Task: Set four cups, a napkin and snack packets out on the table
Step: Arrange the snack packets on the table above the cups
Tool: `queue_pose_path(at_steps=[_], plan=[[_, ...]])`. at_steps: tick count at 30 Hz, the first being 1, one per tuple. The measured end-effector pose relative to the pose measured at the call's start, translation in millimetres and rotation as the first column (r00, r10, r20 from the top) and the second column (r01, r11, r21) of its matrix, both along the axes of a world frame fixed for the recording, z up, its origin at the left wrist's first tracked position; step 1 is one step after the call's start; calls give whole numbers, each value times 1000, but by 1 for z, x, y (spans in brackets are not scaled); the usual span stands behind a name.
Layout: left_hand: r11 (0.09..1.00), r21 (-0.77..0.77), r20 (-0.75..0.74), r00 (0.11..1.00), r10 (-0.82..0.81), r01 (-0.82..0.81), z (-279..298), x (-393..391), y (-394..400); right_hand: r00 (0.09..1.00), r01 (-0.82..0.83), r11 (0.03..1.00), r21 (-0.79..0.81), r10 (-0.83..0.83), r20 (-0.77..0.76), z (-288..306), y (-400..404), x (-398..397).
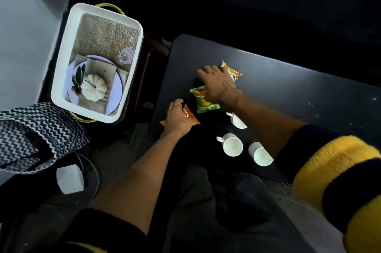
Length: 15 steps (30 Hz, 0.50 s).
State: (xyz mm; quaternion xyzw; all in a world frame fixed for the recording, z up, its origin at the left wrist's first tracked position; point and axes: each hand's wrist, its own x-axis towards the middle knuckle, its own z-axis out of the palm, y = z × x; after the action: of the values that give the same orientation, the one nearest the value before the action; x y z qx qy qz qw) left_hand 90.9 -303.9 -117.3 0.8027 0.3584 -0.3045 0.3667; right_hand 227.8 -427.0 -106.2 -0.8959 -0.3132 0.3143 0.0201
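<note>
Dark counter (288, 92) fills the right side in front of you, and everything you're setting out sits near its left end. Off to the left, apart from the counter, there's one white tray (68, 50) with gold handles and a printed picture on its floor. Below it, one zigzag black-and-white cloth (41, 131) lies crumpled beside your left knee.

Your right hand (216, 83) is pressed flat over the snacks, fingers spread, covering parts of two packets: one green packet (203, 100) under the palm and one orange-yellow packet (233, 71) poking out past the fingers. Whether it grips either one, you can't tell from here. Your left hand (177, 118) is curled around one red packet (190, 115) at the counter's left edge, grasping it. That makes three packets counted.

Cups: three white ones visible, all upright and close together just right of your left forearm — one (238, 121) partly behind your right arm, one (232, 145) with its handle pointing left, one (260, 154) beside it.
</note>
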Motion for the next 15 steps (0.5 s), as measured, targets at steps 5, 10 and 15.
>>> queue_pose_path(at_steps=[5,10,15], plan=[[989,-137,-43,998,49,-54,-14,28,11,998,65,997,34,-64,-19,-14,11,0],[971,-233,-115,993,19,-45,-17,46,20,929,328,937,117,-297,-222,-22,3,-1],[939,-340,-106,994,21,-56,-11,48,24,751,620,752,223,-487,-447,-16,-9,10]])
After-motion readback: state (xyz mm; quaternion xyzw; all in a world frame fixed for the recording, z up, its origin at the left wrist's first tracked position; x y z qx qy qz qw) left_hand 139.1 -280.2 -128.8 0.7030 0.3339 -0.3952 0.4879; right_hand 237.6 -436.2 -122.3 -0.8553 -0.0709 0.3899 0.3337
